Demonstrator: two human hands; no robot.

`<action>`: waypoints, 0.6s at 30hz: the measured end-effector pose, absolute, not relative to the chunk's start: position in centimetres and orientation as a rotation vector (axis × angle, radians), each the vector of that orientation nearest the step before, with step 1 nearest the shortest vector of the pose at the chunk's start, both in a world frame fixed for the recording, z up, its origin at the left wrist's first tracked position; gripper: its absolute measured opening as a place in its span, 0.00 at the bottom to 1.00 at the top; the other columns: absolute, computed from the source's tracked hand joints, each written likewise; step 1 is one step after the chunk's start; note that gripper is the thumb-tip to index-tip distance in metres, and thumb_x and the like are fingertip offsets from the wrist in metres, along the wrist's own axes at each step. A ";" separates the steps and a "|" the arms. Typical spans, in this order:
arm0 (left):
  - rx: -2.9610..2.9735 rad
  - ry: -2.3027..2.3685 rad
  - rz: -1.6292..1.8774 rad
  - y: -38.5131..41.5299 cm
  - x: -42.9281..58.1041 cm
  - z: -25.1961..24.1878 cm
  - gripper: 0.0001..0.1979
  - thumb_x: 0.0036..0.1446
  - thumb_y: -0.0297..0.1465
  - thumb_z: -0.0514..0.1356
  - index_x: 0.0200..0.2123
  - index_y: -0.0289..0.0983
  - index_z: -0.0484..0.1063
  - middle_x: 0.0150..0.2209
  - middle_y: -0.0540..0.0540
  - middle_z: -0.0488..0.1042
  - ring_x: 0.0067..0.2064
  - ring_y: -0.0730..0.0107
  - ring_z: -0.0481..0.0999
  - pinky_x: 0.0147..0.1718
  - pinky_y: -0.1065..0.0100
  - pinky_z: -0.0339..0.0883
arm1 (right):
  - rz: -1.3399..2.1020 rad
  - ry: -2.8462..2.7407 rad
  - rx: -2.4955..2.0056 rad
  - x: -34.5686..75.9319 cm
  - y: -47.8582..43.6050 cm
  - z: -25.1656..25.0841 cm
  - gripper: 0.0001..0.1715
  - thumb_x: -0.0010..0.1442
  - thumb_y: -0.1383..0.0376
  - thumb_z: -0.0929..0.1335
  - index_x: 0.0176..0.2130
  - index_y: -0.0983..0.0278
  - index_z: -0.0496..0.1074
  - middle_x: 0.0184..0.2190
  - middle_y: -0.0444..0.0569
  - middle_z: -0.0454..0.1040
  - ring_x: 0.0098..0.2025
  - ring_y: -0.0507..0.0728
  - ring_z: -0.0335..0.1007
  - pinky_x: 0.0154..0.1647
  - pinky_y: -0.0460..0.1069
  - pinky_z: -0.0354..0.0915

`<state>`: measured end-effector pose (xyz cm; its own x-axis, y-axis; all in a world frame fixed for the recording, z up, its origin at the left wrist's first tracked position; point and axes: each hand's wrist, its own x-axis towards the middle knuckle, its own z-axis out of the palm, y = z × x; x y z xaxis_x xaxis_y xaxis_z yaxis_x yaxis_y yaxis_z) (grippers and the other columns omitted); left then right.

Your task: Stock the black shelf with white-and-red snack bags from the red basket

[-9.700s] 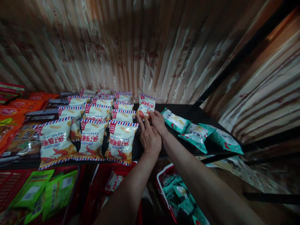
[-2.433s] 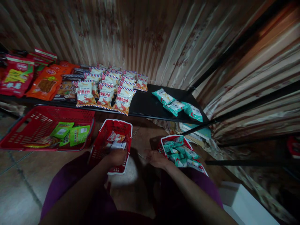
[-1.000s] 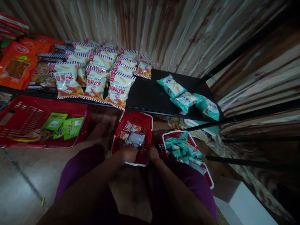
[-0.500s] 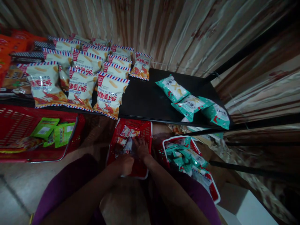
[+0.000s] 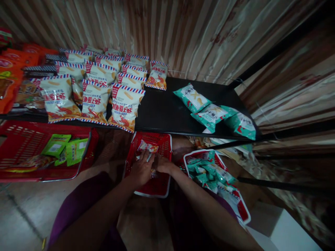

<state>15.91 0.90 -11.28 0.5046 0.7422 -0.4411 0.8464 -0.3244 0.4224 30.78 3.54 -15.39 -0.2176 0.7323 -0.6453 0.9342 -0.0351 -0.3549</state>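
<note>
Both my hands are down inside a small red basket (image 5: 165,144) on the floor between my legs. Several small snack bags (image 5: 151,147) with red and blue striped edges lie in it. My left hand (image 5: 141,169) rests over the bags, fingers stretched out and a little apart. Close beside it, my right hand (image 5: 162,164) has its fingers curled down among the bags; its fingertips are hidden, and I cannot make out what they hold. A bit of shiny packaging shows just below the two hands.
Above the basket is a black shelf (image 5: 159,111) with upright striped snack bags (image 5: 125,106) at left and teal snack bags (image 5: 192,97) at right. A red basket of green packets (image 5: 56,144) stands left, another basket of teal bags (image 5: 206,172) right. A white box (image 5: 288,230) sits lower right.
My left hand has gone from a closed shape near the basket's front to stretched fingers over the bags. My right hand has curled its fingers downward. The view has shifted slightly left.
</note>
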 end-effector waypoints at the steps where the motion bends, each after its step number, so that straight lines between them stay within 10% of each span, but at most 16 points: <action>1: 2.156 1.312 -0.175 0.9 16.0 -11.4 0.33 0.56 0.25 0.51 0.64 0.34 0.46 0.67 0.35 0.43 0.67 0.53 0.40 0.60 0.54 0.52 | -1.125 1.986 1.748 31.2 3.8 -14.2 0.32 0.51 0.60 0.67 0.54 0.66 0.64 0.43 0.57 0.75 0.43 0.61 0.74 0.39 0.49 0.65; 10: 2.176 1.332 -0.231 0.2 16.3 -12.2 0.25 0.57 0.26 0.51 0.59 0.39 0.57 0.57 0.39 0.65 0.54 0.58 0.68 0.50 0.60 0.64 | -1.365 2.010 1.629 32.7 2.8 -11.1 0.31 0.57 0.53 0.64 0.56 0.65 0.64 0.52 0.54 0.71 0.52 0.60 0.69 0.50 0.50 0.63; 18: 1.788 1.576 -0.318 0.3 16.0 -13.6 0.21 0.63 0.34 0.44 0.57 0.35 0.59 0.48 0.37 0.73 0.48 0.59 0.74 0.45 0.62 0.65 | -1.894 1.750 2.028 34.8 2.8 -14.3 0.29 0.63 0.49 0.57 0.53 0.63 0.67 0.53 0.50 0.70 0.55 0.58 0.65 0.53 0.52 0.62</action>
<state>16.02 0.28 -13.65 0.2222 0.7591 -0.6119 0.9370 0.0073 0.3493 34.75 2.83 -14.29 -0.2299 0.7362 -0.6365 0.5766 -0.4239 -0.6985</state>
